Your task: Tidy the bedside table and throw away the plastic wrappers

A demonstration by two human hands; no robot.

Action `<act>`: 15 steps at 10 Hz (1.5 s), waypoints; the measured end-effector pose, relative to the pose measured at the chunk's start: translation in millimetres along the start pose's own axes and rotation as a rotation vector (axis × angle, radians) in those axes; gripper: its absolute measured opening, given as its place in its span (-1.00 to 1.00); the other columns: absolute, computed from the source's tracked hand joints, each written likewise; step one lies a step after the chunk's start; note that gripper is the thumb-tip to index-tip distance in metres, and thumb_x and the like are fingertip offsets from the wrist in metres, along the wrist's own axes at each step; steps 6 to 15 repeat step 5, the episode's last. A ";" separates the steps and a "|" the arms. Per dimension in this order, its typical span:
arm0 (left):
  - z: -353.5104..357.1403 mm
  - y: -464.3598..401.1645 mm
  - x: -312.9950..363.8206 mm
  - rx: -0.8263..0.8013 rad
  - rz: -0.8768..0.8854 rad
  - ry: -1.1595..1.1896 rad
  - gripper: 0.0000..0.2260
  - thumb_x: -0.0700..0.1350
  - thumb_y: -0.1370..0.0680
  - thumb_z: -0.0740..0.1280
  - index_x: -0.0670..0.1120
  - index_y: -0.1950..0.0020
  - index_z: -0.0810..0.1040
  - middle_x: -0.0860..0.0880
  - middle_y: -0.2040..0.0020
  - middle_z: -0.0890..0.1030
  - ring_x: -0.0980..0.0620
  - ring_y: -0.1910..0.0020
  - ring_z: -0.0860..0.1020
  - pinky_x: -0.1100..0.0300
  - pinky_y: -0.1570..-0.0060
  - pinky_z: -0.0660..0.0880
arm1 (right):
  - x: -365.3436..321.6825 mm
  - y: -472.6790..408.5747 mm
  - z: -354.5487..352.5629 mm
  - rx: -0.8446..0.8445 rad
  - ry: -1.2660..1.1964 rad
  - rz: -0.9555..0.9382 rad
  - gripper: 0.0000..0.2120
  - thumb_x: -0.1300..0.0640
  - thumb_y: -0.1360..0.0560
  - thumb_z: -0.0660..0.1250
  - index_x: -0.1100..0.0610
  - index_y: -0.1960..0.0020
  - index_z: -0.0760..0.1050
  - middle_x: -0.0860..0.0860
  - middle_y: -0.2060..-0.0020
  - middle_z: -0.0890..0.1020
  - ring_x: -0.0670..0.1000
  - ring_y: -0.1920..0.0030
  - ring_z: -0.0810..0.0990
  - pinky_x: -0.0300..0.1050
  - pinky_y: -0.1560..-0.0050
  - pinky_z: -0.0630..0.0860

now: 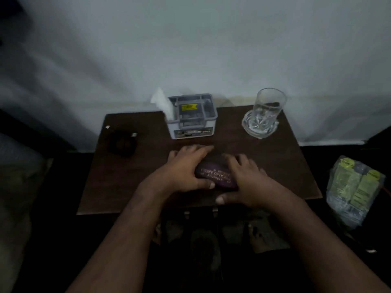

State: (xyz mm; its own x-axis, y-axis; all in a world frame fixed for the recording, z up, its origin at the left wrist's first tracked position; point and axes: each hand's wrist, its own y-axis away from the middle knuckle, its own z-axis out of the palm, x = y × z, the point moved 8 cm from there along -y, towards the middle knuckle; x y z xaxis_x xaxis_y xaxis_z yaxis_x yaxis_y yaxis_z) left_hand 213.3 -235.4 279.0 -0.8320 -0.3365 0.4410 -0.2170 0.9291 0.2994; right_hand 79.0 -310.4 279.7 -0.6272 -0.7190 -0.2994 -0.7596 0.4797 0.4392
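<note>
A dark purple glasses case (214, 175) with gold lettering lies near the front middle of the dark wooden bedside table (275, 166). My left hand (187, 166) grips its left end, fingers over the top and thumb on the near side. My right hand (247, 180) grips its right end, thumb curled under the front edge. Clear plastic wrappers (355, 191) with green-yellow labels lie off the table to the right, on the dark floor.
A grey organiser box (192, 118) with a white tissue (163, 102) stands at the back middle. A clear drinking glass (268, 106) on a glass coaster (260, 126) stands back right. A small dark object (122, 143) lies at the left. A white wall is behind.
</note>
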 end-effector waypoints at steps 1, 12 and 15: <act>12.4 14.1 -5.7 -0.039 -0.052 -0.086 -0.08 0.16 -0.35 0.59 0.11 -0.61 0.20 0.00 -0.55 0.31 -0.08 -0.52 0.28 -0.07 -0.41 0.21 | -7.6 2.3 14.9 -0.017 0.122 0.039 -0.01 -0.14 -0.36 0.59 0.00 -0.58 0.09 0.10 -0.42 0.25 0.23 -0.44 0.32 0.26 -0.32 0.43; -13.5 22.7 -16.5 0.231 -0.158 -0.125 -0.25 0.21 -0.47 0.49 0.03 -0.57 0.30 -0.05 -0.46 0.42 -0.10 -0.45 0.41 -0.06 -0.35 0.39 | -23.2 -29.2 -18.9 0.214 0.160 -0.099 -0.06 -0.17 -0.40 0.54 -0.05 -0.62 0.13 0.08 -0.45 0.33 0.18 -0.45 0.35 0.15 -0.37 0.38; -13.5 22.7 -16.5 0.231 -0.158 -0.125 -0.25 0.21 -0.47 0.49 0.03 -0.57 0.30 -0.05 -0.46 0.42 -0.10 -0.45 0.41 -0.06 -0.35 0.39 | -23.2 -29.2 -18.9 0.214 0.160 -0.099 -0.06 -0.17 -0.40 0.54 -0.05 -0.62 0.13 0.08 -0.45 0.33 0.18 -0.45 0.35 0.15 -0.37 0.38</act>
